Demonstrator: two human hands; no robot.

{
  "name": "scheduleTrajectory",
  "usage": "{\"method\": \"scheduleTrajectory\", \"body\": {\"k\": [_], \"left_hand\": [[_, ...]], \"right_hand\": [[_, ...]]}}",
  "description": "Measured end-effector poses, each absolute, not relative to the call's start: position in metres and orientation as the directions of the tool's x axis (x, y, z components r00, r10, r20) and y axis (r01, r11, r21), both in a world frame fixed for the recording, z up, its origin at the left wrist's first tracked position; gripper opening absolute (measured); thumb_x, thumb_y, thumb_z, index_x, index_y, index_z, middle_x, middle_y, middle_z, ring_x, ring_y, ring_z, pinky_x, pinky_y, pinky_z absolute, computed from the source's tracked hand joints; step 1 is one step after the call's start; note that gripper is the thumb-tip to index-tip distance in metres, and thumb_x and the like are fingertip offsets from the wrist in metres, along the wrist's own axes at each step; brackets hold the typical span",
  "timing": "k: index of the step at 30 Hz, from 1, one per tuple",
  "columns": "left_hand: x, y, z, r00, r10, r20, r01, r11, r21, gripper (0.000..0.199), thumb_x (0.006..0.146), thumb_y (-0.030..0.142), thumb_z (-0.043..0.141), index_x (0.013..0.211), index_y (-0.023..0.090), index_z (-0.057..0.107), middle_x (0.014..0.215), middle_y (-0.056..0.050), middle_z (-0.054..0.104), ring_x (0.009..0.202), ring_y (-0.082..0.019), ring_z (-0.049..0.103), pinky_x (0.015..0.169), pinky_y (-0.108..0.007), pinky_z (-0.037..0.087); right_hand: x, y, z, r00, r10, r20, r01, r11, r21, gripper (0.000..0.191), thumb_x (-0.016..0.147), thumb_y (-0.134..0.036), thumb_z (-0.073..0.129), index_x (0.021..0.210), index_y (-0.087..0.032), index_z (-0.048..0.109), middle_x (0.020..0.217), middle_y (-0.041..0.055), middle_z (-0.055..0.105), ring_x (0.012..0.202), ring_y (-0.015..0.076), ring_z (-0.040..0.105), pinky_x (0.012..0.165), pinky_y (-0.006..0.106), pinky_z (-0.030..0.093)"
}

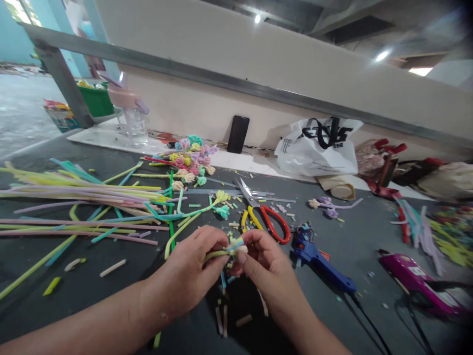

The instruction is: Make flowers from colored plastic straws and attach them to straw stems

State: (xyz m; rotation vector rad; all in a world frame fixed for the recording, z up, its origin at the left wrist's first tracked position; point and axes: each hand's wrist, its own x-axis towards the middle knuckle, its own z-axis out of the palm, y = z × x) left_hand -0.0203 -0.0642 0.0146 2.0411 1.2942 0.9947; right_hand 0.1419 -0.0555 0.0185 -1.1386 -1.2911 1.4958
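Low over the dark table, my left hand (188, 268) pinches the pale green stem of a small pipe-cleaner flower (235, 245). My right hand (271, 273) closes its thumb and fingertips on the same flower's pale head, which has blue and yellow-green bits; the fingers partly hide it. Just beyond the hands lie scissors (274, 224) with red and yellow handles, their blades pointing away. A blue glue gun (320, 264) rests to the right of my right hand. A yellow-green and teal pipe-cleaner flower (220, 204) lies beyond my left hand.
Loose pipe cleaners (92, 190) spread across the left side, with finished flowers (194, 158) behind them. A magenta tool (421, 281) with a cord lies right. Along the back stand a phone (238, 134), a clear jug (130, 118) and a white bag (320, 150). Cut scraps litter the table.
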Motion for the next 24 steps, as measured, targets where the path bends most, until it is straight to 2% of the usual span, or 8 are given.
{"method": "scheduleTrajectory", "body": {"k": [12, 24], "left_hand": [[-0.0218, -0.0631, 0.0123, 0.311, 0.881, 0.356, 0.513, -0.471, 0.717, 0.008, 0.082, 0.016, 0.046, 0.078, 0.02, 0.052, 0.075, 0.0, 0.055, 0.071, -0.013, 0.05, 0.066, -0.024, 0.038], [-0.0221, -0.0646, 0.0101, 0.343, 0.875, 0.341, 0.496, -0.477, 0.725, 0.009, 0.082, 0.014, 0.045, 0.078, 0.019, 0.051, 0.077, 0.001, 0.054, 0.074, -0.013, 0.05, 0.067, -0.025, 0.037]], "right_hand": [[0.1397, -0.0564, 0.0199, -0.231, 0.966, -0.117, -0.031, -0.127, -0.991, 0.028, 0.068, -0.033, 0.068, 0.081, -0.02, 0.048, 0.069, -0.0033, 0.052, 0.06, 0.0105, 0.053, 0.056, 0.024, 0.049], [0.1359, -0.056, 0.0219, -0.214, 0.965, -0.152, -0.01, -0.158, -0.987, 0.027, 0.065, -0.027, 0.067, 0.079, -0.02, 0.046, 0.068, -0.0042, 0.053, 0.059, 0.0104, 0.054, 0.056, 0.023, 0.048]]}}
